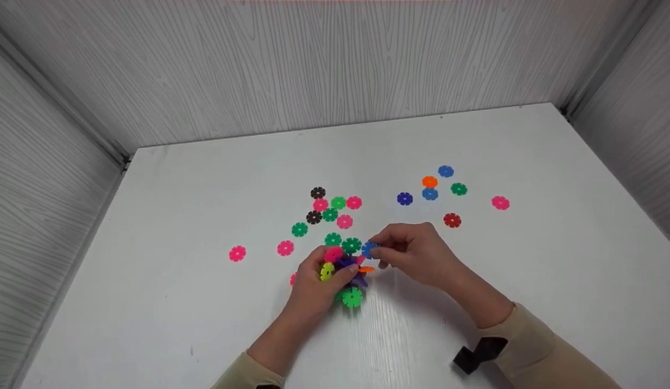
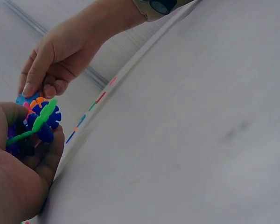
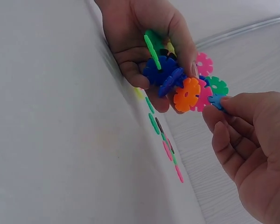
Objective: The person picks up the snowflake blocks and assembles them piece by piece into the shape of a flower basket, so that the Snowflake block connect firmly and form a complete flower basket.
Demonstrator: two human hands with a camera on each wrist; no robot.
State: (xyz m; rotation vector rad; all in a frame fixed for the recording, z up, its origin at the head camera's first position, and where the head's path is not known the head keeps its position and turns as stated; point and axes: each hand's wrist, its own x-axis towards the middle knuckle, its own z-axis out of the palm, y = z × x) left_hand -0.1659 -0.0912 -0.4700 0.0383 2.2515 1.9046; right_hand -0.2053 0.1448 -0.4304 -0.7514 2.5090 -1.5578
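My left hand point(image 1: 318, 283) grips a cluster of interlocked plastic snowflake discs point(image 1: 345, 267) just above the white table: pink, yellow, green, dark blue and orange pieces point(image 3: 177, 84). My right hand point(image 1: 407, 251) pinches a light blue disc point(image 1: 369, 249) between thumb and fingertips and holds it against the cluster's upper right side, beside a dark green disc point(image 1: 351, 245). In the left wrist view the cluster point(image 2: 39, 119) lies in my left palm point(image 2: 18, 158) with the right hand's fingers point(image 2: 42, 74) just above it. In the right wrist view the blue disc point(image 3: 216, 101) touches the pink piece.
Loose discs lie flat on the white table point(image 1: 205, 194): a group of pink, green and black ones point(image 1: 329, 208) behind the hands, a blue, orange and green group point(image 1: 437, 183) at the right, single pink ones point(image 1: 237, 253) at the left. Grey panel walls point(image 1: 313, 65) enclose three sides.
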